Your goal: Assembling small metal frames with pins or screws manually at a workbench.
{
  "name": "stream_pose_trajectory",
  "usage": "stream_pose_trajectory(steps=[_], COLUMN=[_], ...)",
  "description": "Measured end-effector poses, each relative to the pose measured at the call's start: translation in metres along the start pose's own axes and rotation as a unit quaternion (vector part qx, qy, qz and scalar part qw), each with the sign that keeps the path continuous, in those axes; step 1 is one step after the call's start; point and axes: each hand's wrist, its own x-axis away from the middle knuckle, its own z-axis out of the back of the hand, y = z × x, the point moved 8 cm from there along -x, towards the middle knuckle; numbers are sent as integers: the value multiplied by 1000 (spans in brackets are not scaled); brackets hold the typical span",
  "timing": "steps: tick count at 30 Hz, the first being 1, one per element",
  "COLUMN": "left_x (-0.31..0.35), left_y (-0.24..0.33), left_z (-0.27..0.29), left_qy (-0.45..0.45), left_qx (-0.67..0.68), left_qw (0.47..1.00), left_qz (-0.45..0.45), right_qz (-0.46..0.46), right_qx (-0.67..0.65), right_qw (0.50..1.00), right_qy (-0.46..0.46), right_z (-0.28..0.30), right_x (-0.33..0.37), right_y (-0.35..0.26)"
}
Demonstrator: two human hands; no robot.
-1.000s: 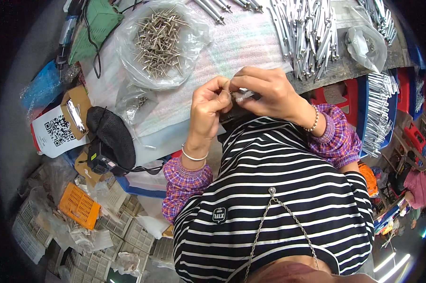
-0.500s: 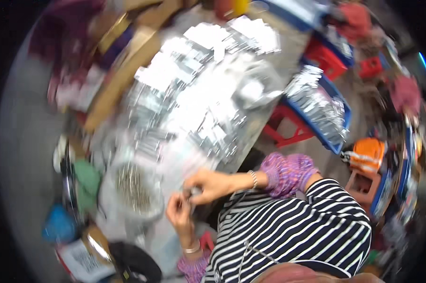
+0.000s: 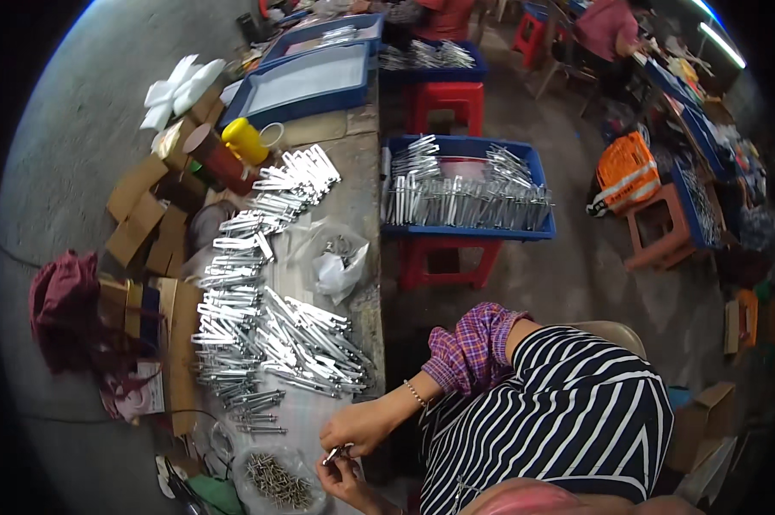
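Observation:
At the near edge of the table, my right hand (image 3: 358, 427) and my left hand (image 3: 346, 482) meet with fingers pinched together. Between their fingertips is a small shiny metal piece (image 3: 336, 454), mostly covered by the fingers, so its exact kind is not clear. Just left of my hands, a clear plastic bag holds a heap of brass-coloured screws (image 3: 278, 482). Farther up the table lie many slim silver metal parts (image 3: 310, 343), one batch in a loose pile and another in a long overlapping row (image 3: 229, 318).
A clear plastic bag (image 3: 340, 270) sits beside the pile. Blue trays (image 3: 469, 230) of silver parts rest on red stools (image 3: 448, 266) to the right. A yellow bottle (image 3: 245, 140) and cardboard boxes (image 3: 139, 219) line the far left. Other people sit farther back.
My view has swung round and sharpened from a blur, so the table now runs more upright in the picture. Both hands stay together at the small metal piece.

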Motion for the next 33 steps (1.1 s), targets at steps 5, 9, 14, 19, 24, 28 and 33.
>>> stream_pose_trajectory(steps=[5, 9, 14, 19, 24, 28, 33], left_x=[7, 20, 38, 46, 57, 57, 46], left_y=[7, 18, 42, 36, 38, 30, 34], left_z=[-9, -11, -31, -20, -3, 15, 16], left_qy=[28, 66, 9, 35, 76, 103, 101], left_qx=[-101, -151, -290, -241, -279, -281, -248], left_qw=[992, 974, 927, 950, 936, 940, 943], left_qz=[-71, -155, -238, -194, -202, -167, -198], right_qz=[-10, -21, -84, -80, -184, -224, -274], right_qx=[-2, -19, -103, -143, -254, -225, -165], right_qw=[1000, 999, 991, 986, 946, 934, 935], right_qy=[19, 28, 10, 12, -80, -163, -151], right_z=[6, 0, 10, 0, -27, -47, -34], right_x=[10, 14, 22, 24, 20, 14, 6], right_y=[0, 6, -2, 1, 10, 22, 22])
